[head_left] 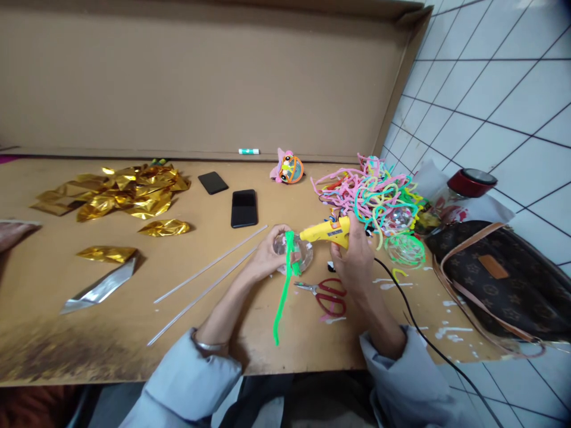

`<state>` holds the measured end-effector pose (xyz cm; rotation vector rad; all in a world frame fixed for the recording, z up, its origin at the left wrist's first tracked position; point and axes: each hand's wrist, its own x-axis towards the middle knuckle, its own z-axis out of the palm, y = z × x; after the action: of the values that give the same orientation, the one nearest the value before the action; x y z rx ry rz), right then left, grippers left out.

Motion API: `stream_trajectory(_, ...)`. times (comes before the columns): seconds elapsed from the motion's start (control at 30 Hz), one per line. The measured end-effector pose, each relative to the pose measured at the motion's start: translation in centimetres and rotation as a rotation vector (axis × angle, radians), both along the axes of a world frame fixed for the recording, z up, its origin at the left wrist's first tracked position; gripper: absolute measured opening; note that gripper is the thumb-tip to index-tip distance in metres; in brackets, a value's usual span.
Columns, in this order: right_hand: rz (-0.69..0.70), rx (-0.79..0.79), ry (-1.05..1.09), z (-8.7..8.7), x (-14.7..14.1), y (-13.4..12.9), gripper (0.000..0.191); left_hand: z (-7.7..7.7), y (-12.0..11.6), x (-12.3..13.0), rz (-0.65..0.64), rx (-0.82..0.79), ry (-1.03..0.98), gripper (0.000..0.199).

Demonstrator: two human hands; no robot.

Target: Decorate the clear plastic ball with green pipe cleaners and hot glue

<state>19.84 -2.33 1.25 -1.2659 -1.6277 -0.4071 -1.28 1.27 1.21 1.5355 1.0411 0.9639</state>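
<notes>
A clear ball [306, 254] sits low over the middle of the desk [214, 351], between the person's hands; a bright green fuzzy strip [282, 297] crosses its front and hangs down toward the near edge; whether the ball holds anything is too unclear to tell. The left hand [269, 251] is curled around the ball's side, gripping it; the right hand [355, 254] is closed around a yellow glue gun [329, 232], its nozzle at the strip, though contact cannot be told; red-handled scissors [331, 296] lie just below.

Left of the ball lie two thin sticks [201, 271]; beyond are two dark phones [244, 208] and crumpled gold foil [134, 190]; a decorated ball [289, 168] stands near the back.

To the right, a heap of coloured fuzzy strips [357, 187] has another clear ball [400, 217] among it; behind the brown handbag [504, 285], whose contents are hidden, a red-lidded jar [471, 182] shows blurred contents.
</notes>
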Motion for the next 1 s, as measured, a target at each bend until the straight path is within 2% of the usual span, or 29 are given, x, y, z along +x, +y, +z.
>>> stream_trajectory(0.33,-0.077,-0.026,-0.062,-0.42,0.12,0.22,0.065,0.76,-0.28,0.09,-0.005,-0.031,-0.015,0.056)
stream_trajectory(0.67,-0.097,-0.096,-0.119,-0.05,0.19,-0.47,0.063,0.4,-0.16,0.03,-0.013,-0.033,-0.026,0.062)
stream_trajectory(1.0,-0.065,-0.028,-0.09,-0.14,0.13,0.0,0.064,0.59,-0.21,-0.01,-0.012,-0.034,0.019,0.064)
